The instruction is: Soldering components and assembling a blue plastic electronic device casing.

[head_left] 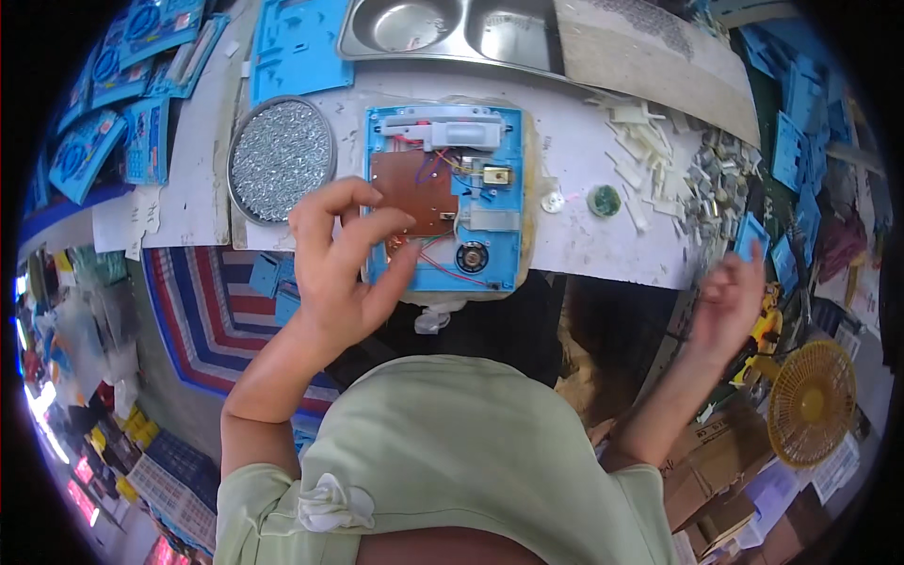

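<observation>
A blue plastic casing (513, 151) lies in front of me, with a brown circuit board (410, 179), thin coloured wires, a small round speaker (472, 257) and a little motor (496, 176) inside. Over its lower left side is my left hand (344, 254), fingers curved and apart, fingertips close to the board and nothing visible between them. Out to the right, past the table edge, my right hand (730, 297) is partly curled and blurred, near a small blue plastic piece (750, 235). Whether it holds anything is unclear.
Left of the casing stands a round tray of small screws (282, 160). White plastic strips (645, 155) and small metal parts (720, 188) are heaped to the right, near a green round container (604, 200). A steel double-basin tray (452, 52) sits behind; a yellow fan (812, 405) stands lower right.
</observation>
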### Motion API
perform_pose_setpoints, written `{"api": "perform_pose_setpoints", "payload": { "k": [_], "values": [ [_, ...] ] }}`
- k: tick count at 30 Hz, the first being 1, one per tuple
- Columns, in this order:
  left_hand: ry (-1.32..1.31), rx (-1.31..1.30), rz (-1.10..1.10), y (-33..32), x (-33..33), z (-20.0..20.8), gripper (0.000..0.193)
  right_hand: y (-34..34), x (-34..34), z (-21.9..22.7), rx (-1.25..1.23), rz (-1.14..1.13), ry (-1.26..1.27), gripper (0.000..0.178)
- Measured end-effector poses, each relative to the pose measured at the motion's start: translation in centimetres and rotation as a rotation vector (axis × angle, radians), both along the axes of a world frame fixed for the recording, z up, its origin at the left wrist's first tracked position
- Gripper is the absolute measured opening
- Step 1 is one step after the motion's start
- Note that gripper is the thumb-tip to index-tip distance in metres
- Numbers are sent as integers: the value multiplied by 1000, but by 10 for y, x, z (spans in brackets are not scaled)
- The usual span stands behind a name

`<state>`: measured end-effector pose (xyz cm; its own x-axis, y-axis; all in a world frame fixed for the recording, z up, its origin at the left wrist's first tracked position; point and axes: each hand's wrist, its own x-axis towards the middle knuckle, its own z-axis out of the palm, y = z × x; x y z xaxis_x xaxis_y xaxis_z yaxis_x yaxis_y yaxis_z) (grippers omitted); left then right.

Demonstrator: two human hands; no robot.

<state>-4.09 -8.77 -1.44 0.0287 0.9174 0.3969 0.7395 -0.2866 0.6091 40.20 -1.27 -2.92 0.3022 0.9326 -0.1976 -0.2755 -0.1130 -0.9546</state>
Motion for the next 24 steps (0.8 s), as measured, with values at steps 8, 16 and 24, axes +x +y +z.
{"api": "perform_pose_setpoints", "payload": {
  "k": [8, 16, 24],
  "values": [
    [132, 86, -119, 26, 11, 4, 28, 30, -222, 23, 545, 603, -1150, 17],
    [212, 92, -145, 43, 18, -3, 29, 34, -233, 31, 467, 681, -1407, 18],
    [297, 109, -134, 47, 21, -12, 27, 48, -230, 36, 17, 862, -1144, 15]
  ]
}}
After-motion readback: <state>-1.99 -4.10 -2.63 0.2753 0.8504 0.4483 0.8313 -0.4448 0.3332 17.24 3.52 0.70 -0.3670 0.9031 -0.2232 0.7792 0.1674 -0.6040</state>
